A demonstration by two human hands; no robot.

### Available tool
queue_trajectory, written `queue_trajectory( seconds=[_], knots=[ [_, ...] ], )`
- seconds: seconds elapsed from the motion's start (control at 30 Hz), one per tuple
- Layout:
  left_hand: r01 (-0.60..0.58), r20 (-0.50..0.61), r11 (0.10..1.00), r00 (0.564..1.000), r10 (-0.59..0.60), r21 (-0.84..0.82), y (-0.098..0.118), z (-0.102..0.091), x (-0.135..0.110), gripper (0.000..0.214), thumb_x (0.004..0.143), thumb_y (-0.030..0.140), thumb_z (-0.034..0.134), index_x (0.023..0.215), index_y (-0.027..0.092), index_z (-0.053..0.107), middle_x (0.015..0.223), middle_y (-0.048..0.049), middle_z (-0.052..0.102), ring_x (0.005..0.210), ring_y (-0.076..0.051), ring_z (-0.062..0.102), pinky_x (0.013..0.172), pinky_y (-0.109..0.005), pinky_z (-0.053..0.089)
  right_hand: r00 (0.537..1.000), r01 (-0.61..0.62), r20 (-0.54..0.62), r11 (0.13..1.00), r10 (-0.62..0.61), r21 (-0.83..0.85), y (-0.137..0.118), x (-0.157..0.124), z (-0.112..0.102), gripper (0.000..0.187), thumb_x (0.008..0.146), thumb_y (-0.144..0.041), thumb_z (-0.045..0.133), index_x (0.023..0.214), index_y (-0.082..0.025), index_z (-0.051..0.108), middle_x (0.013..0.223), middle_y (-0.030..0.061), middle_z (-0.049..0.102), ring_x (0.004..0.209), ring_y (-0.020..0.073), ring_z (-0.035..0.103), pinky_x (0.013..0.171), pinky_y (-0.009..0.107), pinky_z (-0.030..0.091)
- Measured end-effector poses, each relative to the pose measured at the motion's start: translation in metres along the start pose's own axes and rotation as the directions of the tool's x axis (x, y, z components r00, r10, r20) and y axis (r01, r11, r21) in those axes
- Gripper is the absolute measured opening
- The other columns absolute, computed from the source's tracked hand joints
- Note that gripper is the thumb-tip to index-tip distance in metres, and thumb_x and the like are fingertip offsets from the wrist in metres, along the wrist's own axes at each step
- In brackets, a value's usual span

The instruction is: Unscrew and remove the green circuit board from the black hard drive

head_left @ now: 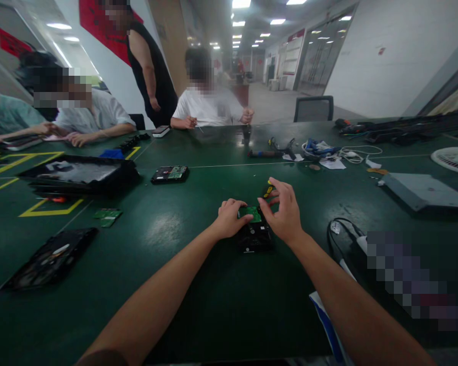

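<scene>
Forearms lead to both hands crowding a black hard drive (255, 238) on the table (183, 305), so most of it's hidden: left hand (229, 219) curled against its green circuit board (251, 213), real grip unclear, right hand (285, 212) half-open, fingertips pinching the board's edge.

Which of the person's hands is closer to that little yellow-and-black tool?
Right. The right hand has its fingertips at the yellow-and-black tool; the left hand rests lower-left, on the green board.

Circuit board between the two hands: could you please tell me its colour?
Green circuit board, seen best in the head view.
</scene>
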State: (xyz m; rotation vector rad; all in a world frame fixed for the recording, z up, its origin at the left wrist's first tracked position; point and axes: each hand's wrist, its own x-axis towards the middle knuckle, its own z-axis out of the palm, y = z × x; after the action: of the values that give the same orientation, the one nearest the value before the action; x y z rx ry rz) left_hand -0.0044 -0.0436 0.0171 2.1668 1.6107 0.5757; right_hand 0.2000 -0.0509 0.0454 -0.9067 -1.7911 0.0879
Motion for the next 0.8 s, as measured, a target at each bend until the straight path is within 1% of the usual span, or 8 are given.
queue_trajectory(
  seconds=[0.07, 0.13, 0.3, 0.5, 0.67, 0.73, 0.8],
  knots=[
    [0.001, 0.003, 1.000, 1.000, -0.001, -0.003, -0.0001, 0.0003, 0.0000, 0.051, 0.091, 0.053, 0.065, 0.133, 0.025, 0.062, 0.129, -0.0116, 0.059, 0.122, -0.033, 0.052, 0.106, -0.049, 0.042, 1.000, -0.001, 0.005, 1.000, 0.001, 0.005, 0.0007, -0.0003, 0.0003, 0.066, 0.094, -0.021, 0.063, 0.154, -0.032, 0.037, 0.137, 0.0127, 0.051, 0.096, 0.0231, 0.066, 0.077, 0.043, 0.066],
    [0.001, 0.005, 1.000, 1.000, -0.001, -0.007, -0.0005, 0.0006, 0.0001, 0.051, 0.090, 0.053, 0.065, 0.133, 0.025, 0.062, 0.129, -0.0114, 0.059, 0.122, -0.033, 0.052, 0.106, -0.049, 0.042, 1.000, -0.006, 0.005, 1.000, 0.006, 0.009, 0.0012, -0.0006, 0.0007, 0.066, 0.095, -0.020, 0.062, 0.154, -0.031, 0.036, 0.138, 0.0130, 0.051, 0.097, 0.0230, 0.066, 0.078, 0.043, 0.066],
    [-0.001, 0.007, 1.000, 1.000, 0.001, -0.004, -0.0009, 0.0009, 0.0005, 0.051, 0.091, 0.054, 0.064, 0.133, 0.025, 0.062, 0.129, -0.0114, 0.059, 0.122, -0.033, 0.052, 0.105, -0.049, 0.042, 0.999, -0.017, -0.027, 1.000, 0.017, -0.001, 0.0004, -0.0006, 0.0001, 0.063, 0.092, -0.024, 0.067, 0.149, -0.031, 0.041, 0.131, 0.0111, 0.051, 0.090, 0.0207, 0.064, 0.064, 0.037, 0.065],
    [-0.002, 0.005, 1.000, 1.000, 0.002, 0.000, 0.0005, 0.0001, 0.0002, 0.050, 0.091, 0.054, 0.064, 0.133, 0.026, 0.062, 0.129, -0.0113, 0.059, 0.122, -0.033, 0.052, 0.105, -0.048, 0.043, 1.000, 0.011, 0.001, 1.000, -0.011, 0.007, -0.0023, -0.0004, 0.0003, 0.066, 0.095, -0.018, 0.059, 0.155, -0.030, 0.035, 0.135, 0.0123, 0.050, 0.098, 0.0213, 0.064, 0.076, 0.039, 0.066],
    [-0.005, 0.010, 1.000, 1.000, 0.005, 0.003, 0.0003, -0.0002, 0.0007, 0.051, 0.091, 0.054, 0.064, 0.132, 0.025, 0.062, 0.130, -0.0115, 0.059, 0.123, -0.033, 0.052, 0.105, -0.049, 0.043, 0.998, -0.023, -0.053, 1.000, 0.022, -0.018, 0.0016, -0.0018, 0.0026, 0.066, 0.093, -0.023, 0.066, 0.152, -0.030, 0.037, 0.135, 0.0138, 0.049, 0.090, 0.0218, 0.066, 0.067, 0.040, 0.067],
    [-0.003, 0.015, 1.000, 1.000, 0.003, 0.004, 0.0000, -0.0001, 0.0010, 0.051, 0.090, 0.054, 0.065, 0.132, 0.025, 0.062, 0.129, -0.0115, 0.059, 0.122, -0.033, 0.052, 0.104, -0.049, 0.043, 0.999, -0.020, -0.049, 1.000, 0.019, -0.019, 0.0026, -0.0019, 0.0030, 0.065, 0.093, -0.023, 0.066, 0.151, -0.030, 0.039, 0.134, 0.0134, 0.050, 0.091, 0.0223, 0.067, 0.069, 0.041, 0.067],
    [-0.004, 0.014, 1.000, 1.000, 0.004, -0.001, -0.0003, 0.0000, 0.0009, 0.051, 0.091, 0.054, 0.065, 0.132, 0.025, 0.061, 0.129, -0.0117, 0.059, 0.123, -0.033, 0.051, 0.104, -0.048, 0.043, 0.999, -0.008, -0.034, 1.000, 0.007, -0.011, 0.0026, -0.0016, 0.0031, 0.064, 0.093, -0.021, 0.064, 0.151, -0.030, 0.038, 0.135, 0.0135, 0.050, 0.096, 0.0236, 0.066, 0.075, 0.044, 0.067]
  ],
)
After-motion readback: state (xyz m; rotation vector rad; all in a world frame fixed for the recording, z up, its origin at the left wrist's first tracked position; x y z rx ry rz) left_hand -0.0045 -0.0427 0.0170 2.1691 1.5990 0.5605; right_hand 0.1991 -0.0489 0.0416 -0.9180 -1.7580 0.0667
